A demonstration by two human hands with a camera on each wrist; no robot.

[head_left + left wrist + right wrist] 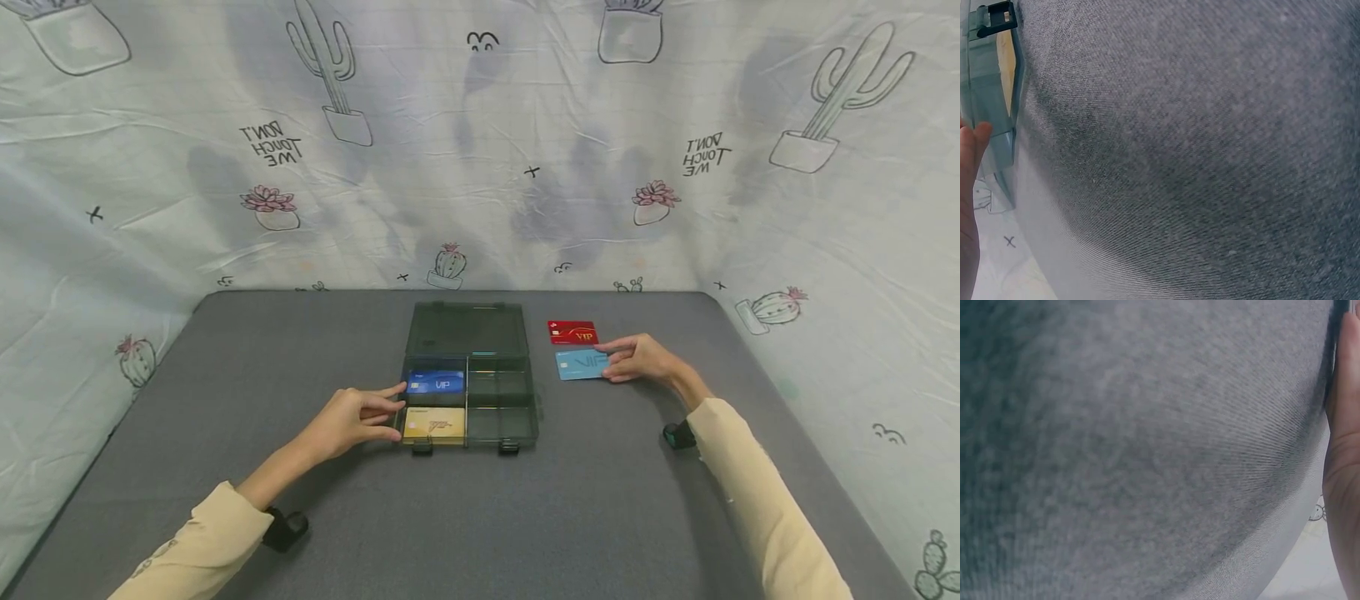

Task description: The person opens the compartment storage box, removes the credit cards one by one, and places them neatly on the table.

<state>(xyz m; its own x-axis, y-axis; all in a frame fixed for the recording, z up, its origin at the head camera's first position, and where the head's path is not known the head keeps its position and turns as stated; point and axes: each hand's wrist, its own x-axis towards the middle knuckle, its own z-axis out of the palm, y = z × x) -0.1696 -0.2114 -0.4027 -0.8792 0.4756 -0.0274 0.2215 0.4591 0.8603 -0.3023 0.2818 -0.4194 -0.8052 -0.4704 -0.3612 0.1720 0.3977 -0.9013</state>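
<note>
A dark green see-through plastic box (pixel 468 327) lies with its lid folded back in the head view. In its left column sit a blue VIP card (pixel 431 382) and, nearer to me, a gold card (pixel 433 423). My left hand (pixel 348 423) rests its extended fingertips against the box's left side. To the right of the box, my right hand (pixel 647 360) grips a light blue VIP card (pixel 577 365) at its right end, between thumb and fingers. Just behind that card lies a red VIP card (pixel 572 332). The right wrist view shows only part of the hand, not the card's face.
The grey cloth tabletop (pixel 360 533) lies under everything. Two black latches (pixel 422 448) hang at the box's front edge. A white curtain (pixel 420 150) printed with cacti stands behind the table and along both sides.
</note>
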